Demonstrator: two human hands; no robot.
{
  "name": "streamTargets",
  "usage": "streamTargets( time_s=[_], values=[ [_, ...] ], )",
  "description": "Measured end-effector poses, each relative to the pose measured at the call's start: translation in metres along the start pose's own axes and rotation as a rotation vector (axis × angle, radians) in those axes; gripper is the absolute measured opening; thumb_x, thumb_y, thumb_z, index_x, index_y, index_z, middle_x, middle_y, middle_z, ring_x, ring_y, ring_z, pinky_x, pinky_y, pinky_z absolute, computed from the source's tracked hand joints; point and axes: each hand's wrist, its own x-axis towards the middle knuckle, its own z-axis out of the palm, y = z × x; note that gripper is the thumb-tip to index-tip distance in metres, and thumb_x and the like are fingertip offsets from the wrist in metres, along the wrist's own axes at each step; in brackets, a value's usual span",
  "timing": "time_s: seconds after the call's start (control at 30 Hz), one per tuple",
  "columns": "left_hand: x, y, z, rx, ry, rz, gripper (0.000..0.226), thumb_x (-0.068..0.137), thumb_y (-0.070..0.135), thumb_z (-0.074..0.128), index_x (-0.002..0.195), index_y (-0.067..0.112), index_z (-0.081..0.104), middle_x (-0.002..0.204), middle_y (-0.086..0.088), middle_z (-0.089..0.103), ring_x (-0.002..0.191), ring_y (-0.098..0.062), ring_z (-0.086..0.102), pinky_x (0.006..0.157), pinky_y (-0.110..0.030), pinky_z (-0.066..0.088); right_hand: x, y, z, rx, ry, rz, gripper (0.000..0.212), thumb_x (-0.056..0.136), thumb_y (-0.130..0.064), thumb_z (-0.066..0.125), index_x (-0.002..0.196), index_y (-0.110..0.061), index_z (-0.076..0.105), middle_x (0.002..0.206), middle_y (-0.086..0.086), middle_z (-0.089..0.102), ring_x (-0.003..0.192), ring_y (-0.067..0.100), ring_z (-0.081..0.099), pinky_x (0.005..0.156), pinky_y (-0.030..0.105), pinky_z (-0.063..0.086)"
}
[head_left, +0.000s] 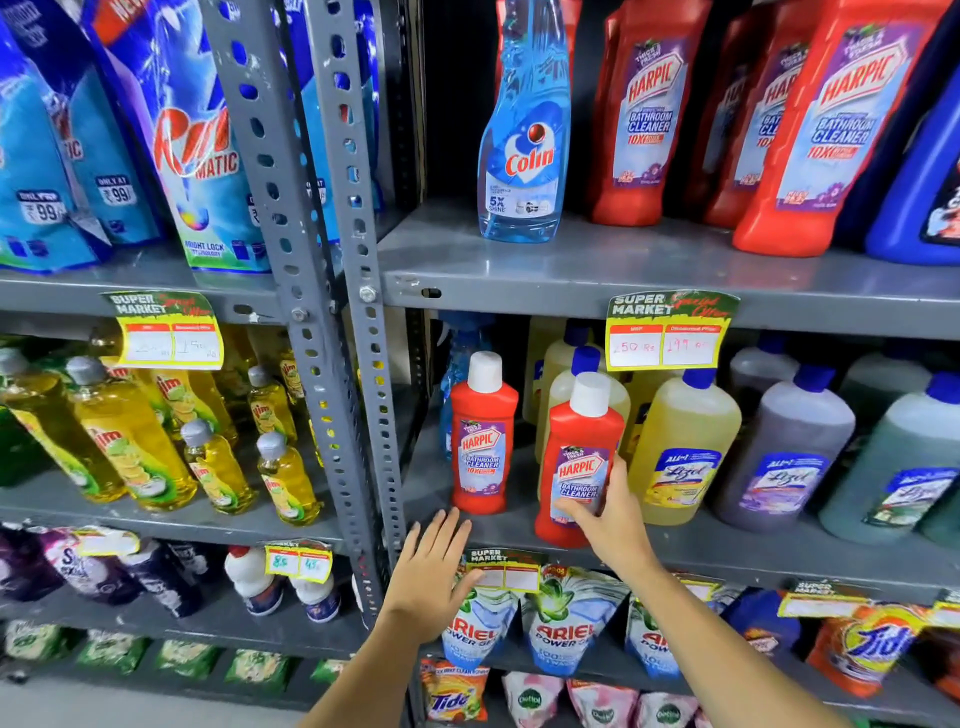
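My right hand (610, 512) grips a small red Harpic bottle (574, 441) with a white cap, standing upright at the front of the grey middle shelf (779, 545). My fingers and thumb wrap round its label. A second small red Harpic bottle (483, 434) stands to its left, a little further back. My left hand (434, 571) hovers open with straight fingers in front of the shelf edge, its fingertips just below that second bottle and not touching it.
Yellow, purple and green Lizol bottles (685, 447) stand right of the Harpic. A blue Colin spray (524, 130) and large red Harpic bottles (831, 130) fill the upper shelf. A grey perforated upright (358, 312) divides the racks. Ariel pouches (558, 618) hang below.
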Motion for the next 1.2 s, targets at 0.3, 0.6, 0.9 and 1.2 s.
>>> streamTargets(
  time_s=[0.3,0.6,0.9,1.2],
  values=[
    [-0.002,0.002,0.003,0.015,0.029,-0.013,0.065,0.101,0.057,0.021,0.144,0.013,0.042,0.147,-0.007,0.045,0.137,-0.024,0.038,0.110,-0.040,0.011,0.004,0.013,0.003,0.013,-0.039,0.022,0.079,0.080,-0.022,0.076,0.143,-0.023,0.028,0.133,-0.001,0.052,0.122,0.016,0.053,0.092,0.032,0.051],
    [-0.002,0.001,-0.002,0.018,0.012,0.000,0.068,0.101,0.057,0.015,0.139,0.013,0.050,0.142,-0.007,0.051,0.131,-0.024,0.047,0.109,-0.040,0.018,-0.030,-0.027,0.009,-0.055,0.375,-0.245,0.078,0.072,-0.044,0.078,0.135,-0.018,0.040,0.130,0.003,0.045,0.118,0.010,0.047,0.089,0.019,0.045],
    [-0.003,-0.002,-0.002,0.025,-0.039,-0.008,0.066,0.101,0.057,0.016,0.141,0.015,0.049,0.146,-0.005,0.047,0.133,-0.023,0.044,0.107,-0.042,0.021,-0.023,-0.093,0.056,-0.083,0.418,-0.610,0.040,0.089,-0.021,0.064,0.125,-0.011,0.050,0.126,0.007,0.051,0.117,0.017,0.052,0.095,0.036,0.051],
    [-0.002,-0.008,-0.003,0.051,-0.016,0.022,0.067,0.102,0.056,0.011,0.140,0.016,0.050,0.144,-0.004,0.049,0.132,-0.020,0.046,0.112,-0.041,0.030,0.024,-0.067,0.098,-0.027,0.049,0.006,0.109,0.060,-0.033,0.089,0.146,-0.013,0.025,0.139,0.010,0.051,0.128,0.026,0.051,0.106,0.040,0.043]
  ],
)
